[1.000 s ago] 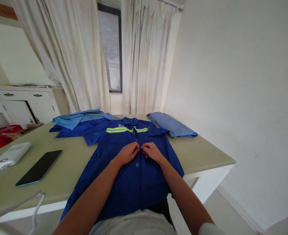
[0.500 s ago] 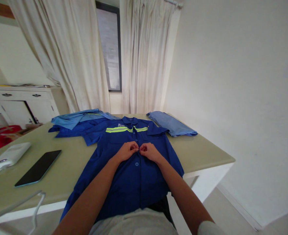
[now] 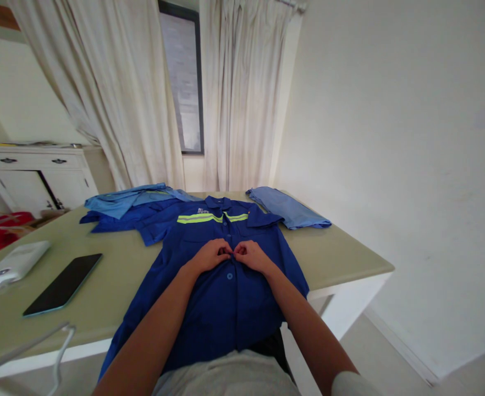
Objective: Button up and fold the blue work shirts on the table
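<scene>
Brought the left hand and right hand slightly nearer each other since a second ago. Pinching the front of the dark blue shirt with both, just above a button; too small to tell more at the pinch. Spread over the surface, collar toward the far edge, lower part past the near edge. By the far left corner, blue clothes; by the far right, folded light-blue clothing. Toward the left edge, a phone and white device.
</scene>
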The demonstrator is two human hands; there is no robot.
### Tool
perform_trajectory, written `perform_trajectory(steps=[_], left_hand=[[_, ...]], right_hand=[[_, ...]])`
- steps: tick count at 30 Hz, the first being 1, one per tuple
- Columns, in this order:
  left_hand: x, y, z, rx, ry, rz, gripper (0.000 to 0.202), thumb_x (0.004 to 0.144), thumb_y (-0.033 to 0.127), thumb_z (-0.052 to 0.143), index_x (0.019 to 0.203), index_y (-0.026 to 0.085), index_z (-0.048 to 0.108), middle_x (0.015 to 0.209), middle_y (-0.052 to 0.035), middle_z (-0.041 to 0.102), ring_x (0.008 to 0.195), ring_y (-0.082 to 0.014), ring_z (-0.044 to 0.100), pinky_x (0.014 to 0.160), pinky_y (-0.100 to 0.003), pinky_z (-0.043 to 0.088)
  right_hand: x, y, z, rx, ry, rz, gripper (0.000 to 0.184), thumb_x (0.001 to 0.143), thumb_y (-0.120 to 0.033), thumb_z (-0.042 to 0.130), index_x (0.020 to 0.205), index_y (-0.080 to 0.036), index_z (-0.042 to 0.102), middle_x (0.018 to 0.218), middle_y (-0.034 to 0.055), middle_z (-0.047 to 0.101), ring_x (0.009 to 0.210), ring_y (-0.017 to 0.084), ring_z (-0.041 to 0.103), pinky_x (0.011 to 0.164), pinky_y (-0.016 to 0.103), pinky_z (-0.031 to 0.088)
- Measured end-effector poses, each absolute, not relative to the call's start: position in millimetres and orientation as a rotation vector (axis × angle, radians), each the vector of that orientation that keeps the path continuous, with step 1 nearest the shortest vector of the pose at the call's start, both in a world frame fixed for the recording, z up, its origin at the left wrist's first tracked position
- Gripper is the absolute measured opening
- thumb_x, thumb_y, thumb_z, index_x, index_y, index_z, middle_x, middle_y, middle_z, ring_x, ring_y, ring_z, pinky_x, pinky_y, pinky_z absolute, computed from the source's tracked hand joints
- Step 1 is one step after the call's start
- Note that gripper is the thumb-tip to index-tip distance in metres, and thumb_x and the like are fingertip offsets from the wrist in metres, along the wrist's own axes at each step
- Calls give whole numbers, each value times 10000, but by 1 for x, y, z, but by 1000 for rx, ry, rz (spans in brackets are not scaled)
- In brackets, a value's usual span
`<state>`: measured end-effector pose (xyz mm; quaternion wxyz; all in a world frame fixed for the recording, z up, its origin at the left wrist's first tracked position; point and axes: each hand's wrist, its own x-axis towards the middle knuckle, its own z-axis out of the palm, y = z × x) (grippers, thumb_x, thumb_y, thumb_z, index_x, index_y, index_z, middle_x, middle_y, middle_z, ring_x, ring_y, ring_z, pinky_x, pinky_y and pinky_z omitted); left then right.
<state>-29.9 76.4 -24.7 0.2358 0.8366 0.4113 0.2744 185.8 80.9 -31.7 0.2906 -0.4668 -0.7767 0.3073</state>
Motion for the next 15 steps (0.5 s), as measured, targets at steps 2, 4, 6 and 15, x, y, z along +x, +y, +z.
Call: perform_trajectory(steps=[2,4,6,15], left_hand=[[-30,74,-23,2402,1151,743,78,857,219,676,909,199,731,907,-30,663,786,-167,621,748,-290,477],[-29,71,-22,2478,1167,726,72,879,213,651,901,210,719,910,-29,644,806,-173,616,748,-293,464],[-28,69,-21,2517,1185,717,81,885,206,635,899,219,714,917,-29,637,822,-178,614,750,-295,454],[-24,74,-26,2355,1205,813,268,913,403,608,784,188,704,821,-30,639,754,-169,588,707,-289,439]], right_hand=[[186,82,-32,-1239,-2080,811,99,774,-154,696,836,-163,773,689,0,716,628,126,630,570,201,420],[186,82,-33,-1224,-2092,798,96,776,-146,694,832,-165,769,685,-5,710,625,121,622,570,198,414],[186,82,-34,-1207,-2102,781,92,779,-137,694,832,-169,763,678,-14,700,618,115,611,570,196,404],[186,78,-29,-1156,-2145,637,80,812,-110,700,832,-184,724,692,-36,653,623,109,564,604,205,377]])
